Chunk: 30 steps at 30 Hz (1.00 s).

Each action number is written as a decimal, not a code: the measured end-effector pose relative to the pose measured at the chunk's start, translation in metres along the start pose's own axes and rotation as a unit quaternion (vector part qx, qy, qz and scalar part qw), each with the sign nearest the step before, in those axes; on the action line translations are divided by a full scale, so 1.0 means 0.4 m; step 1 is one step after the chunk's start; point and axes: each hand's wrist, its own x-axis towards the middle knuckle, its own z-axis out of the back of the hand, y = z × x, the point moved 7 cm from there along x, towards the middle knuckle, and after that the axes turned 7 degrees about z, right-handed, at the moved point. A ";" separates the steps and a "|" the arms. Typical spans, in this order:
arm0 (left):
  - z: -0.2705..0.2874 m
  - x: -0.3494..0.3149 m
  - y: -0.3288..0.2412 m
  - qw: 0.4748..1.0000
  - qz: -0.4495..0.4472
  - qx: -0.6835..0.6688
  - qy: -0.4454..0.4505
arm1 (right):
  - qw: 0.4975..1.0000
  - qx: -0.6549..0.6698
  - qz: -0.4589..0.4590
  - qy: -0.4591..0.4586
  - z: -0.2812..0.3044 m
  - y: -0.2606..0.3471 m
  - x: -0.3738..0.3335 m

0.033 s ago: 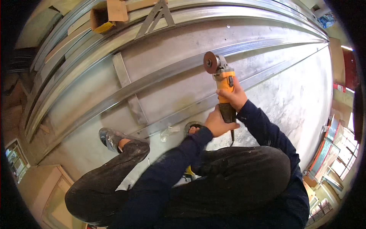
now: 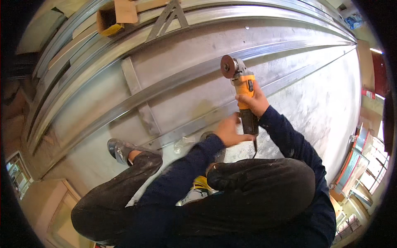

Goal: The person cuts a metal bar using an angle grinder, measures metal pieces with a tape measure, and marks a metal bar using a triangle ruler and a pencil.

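Note:
My right hand (image 2: 255,101) is closed round the yellow body of an angle grinder (image 2: 247,89). The tool stands upright over the metal, its reddish-brown disc (image 2: 227,66) at the upper end. A black cord (image 2: 255,145) runs down from the grinder's dark rear handle. Beside that handle, my left hand (image 2: 230,131) is slightly blurred, with thumb and fingers apart. Its thumb lies at the handle's lower end; whether it touches is hard to tell. Behind the disc runs a long metal bar (image 2: 178,80), part of a frame with a short crosspiece (image 2: 131,76).
A steel triangular bracket (image 2: 170,20) and an open cardboard box (image 2: 108,20) sit on stacked metal profiles at the far side. Crumpled clear plastic (image 2: 184,144) lies near my feet. A yellow and white object (image 2: 199,191) shows between my legs. Panes (image 2: 353,155) lean at the right.
My left hand has loosened from the rear handle and shifted slightly left. More of the yellow and white object shows between my legs. My right hand keeps the grinder nearly in place.

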 end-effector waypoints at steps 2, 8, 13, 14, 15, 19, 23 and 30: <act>0.212 -0.028 0.032 0.932 -0.194 0.243 -0.187 | 0.999 -0.019 -0.025 0.007 0.030 -0.008 0.036; 0.828 -0.189 0.211 0.750 0.010 0.433 -0.500 | 0.985 -0.143 -0.032 0.092 0.092 -0.007 0.086; 0.926 -0.188 0.381 0.799 0.239 0.409 -0.371 | 0.967 -0.211 -0.089 0.114 0.080 0.036 0.115; 0.925 -0.186 0.380 0.800 0.228 0.410 -0.374 | 0.966 -0.218 -0.080 0.117 0.073 0.045 0.121; 0.916 -0.180 0.371 0.802 0.216 0.410 -0.376 | 0.964 -0.226 -0.074 0.119 0.074 0.048 0.120; 0.908 -0.163 0.366 0.807 0.222 0.423 -0.347 | 0.956 -0.254 -0.090 0.115 0.090 0.015 0.133; 0.913 -0.175 0.366 0.796 0.219 0.427 -0.369 | 0.955 -0.248 -0.113 0.114 0.084 0.005 0.138; 0.905 -0.175 0.354 0.779 0.218 0.441 -0.388 | 0.957 -0.243 -0.114 0.106 0.075 0.026 0.135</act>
